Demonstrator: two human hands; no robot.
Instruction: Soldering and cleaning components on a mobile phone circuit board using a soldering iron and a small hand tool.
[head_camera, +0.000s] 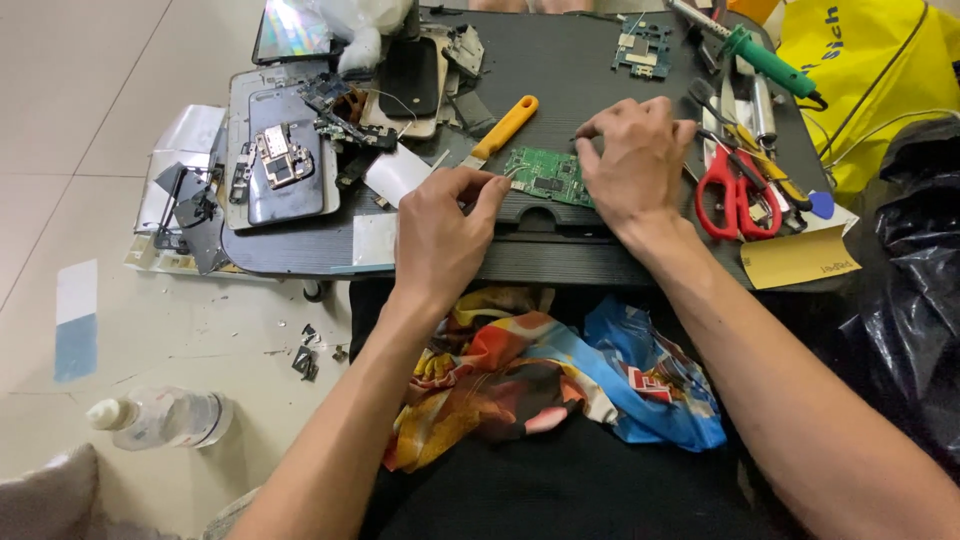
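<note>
Head view, left hand: the left hand (440, 235) sits at about seven o'clock from the green circuit board (548, 177), thumb and forefinger pinched together on a thin metal tool whose tip meets the board's left edge; what kind of tool it is, I cannot tell.
Head view, right hand: the right hand (632, 160) lies fingers-down over the board's right end, at three o'clock from it, pressing it flat; the fingers are spread and curl round nothing.
Head view, board: it lies flat on the dark work tray (560, 75), near the front edge, between the two hands.
Head view, knife: an orange-handled blade (503, 130) rests at eleven o'clock from the board, just beside it, slanting up to the right.
Head view, scissors: red-handled scissors (735, 195) lie at three o'clock from the right hand, close to the wrist.
Head view, soldering iron: a green-handled iron (765, 58) lies at one o'clock, well apart from the board.
Head view, opened phone: a phone back (285, 165) with bare parts lies at nine o'clock, on the tray's left end.
Head view, lap: a colourful cloth (540, 375) is bunched at six o'clock, below the tray.
Head view, floor: a plastic bottle (165, 418) lies on its side at eight o'clock on the tiles.
</note>
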